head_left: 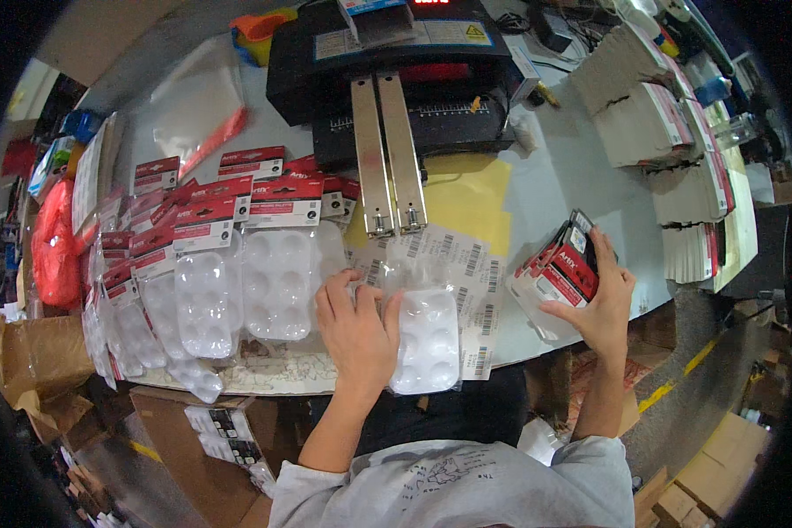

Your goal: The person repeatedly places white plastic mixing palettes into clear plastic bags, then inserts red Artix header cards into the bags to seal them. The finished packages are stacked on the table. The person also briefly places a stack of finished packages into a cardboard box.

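In front of me lies a white plastic paint palette (428, 343) with round wells, in a clear bag with its top toward the machine. My left hand (357, 334) rests at its left edge, fingers bent and apart, the thumb beside the bag; whether it pinches the film is hidden. To the right, my right hand (600, 295) grips a stack of red, white and black header cards (568, 271), thumb on the near side and fingers over the far edge. Beneath the palette are sheets of barcode stickers (477, 308).
Bagged palettes with red header cards (277, 264) crowd the left side. A black machine (396, 97) with two metal bars (387, 158) stands at the back. Tall stacks of cards (686, 158) line the right edge. Clear bags (198, 101) lie back left; a cardboard box (185, 449) sits below the table.
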The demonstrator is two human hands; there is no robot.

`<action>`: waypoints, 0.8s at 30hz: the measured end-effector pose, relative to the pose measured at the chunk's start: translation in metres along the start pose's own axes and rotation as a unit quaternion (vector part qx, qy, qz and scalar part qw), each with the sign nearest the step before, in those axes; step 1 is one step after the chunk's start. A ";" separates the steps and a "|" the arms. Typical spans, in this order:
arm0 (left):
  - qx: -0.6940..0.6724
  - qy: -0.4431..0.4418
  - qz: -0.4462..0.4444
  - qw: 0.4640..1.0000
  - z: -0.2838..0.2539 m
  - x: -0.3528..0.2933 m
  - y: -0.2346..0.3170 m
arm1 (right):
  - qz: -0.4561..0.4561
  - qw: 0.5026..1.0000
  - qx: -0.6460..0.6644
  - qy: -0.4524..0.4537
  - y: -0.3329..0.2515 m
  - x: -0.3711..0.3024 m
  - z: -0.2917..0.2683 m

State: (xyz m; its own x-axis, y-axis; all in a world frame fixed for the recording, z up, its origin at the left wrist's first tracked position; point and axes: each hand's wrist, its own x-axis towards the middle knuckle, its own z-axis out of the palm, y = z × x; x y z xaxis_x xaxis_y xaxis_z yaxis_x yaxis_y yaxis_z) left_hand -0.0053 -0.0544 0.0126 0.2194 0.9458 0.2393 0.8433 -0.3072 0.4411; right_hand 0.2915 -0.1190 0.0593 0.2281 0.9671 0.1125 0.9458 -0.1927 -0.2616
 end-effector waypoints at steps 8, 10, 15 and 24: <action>-0.304 -0.031 -0.191 0.933 -0.033 -0.001 0.014 | 0.070 0.987 0.126 0.070 -0.044 0.000 -0.028; -0.497 -0.064 -0.220 0.837 -0.042 -0.007 0.021 | 0.179 0.881 0.438 -0.002 -0.065 0.003 -0.046; -0.642 -0.187 -0.234 0.706 -0.051 -0.010 0.028 | -0.050 0.906 0.363 -0.214 -0.108 0.044 -0.029; -0.528 -0.145 -0.237 0.802 -0.050 -0.012 0.030 | -0.117 0.889 0.342 -0.280 -0.123 0.054 -0.013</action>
State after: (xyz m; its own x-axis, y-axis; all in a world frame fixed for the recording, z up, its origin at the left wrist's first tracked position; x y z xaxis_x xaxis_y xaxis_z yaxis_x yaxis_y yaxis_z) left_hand -0.0075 -0.0805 0.0657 0.2303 0.9205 -0.3157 0.0122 0.3217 0.9468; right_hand 0.1902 -0.0454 0.1097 -0.2880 0.9357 -0.2039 0.5460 -0.0145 -0.8377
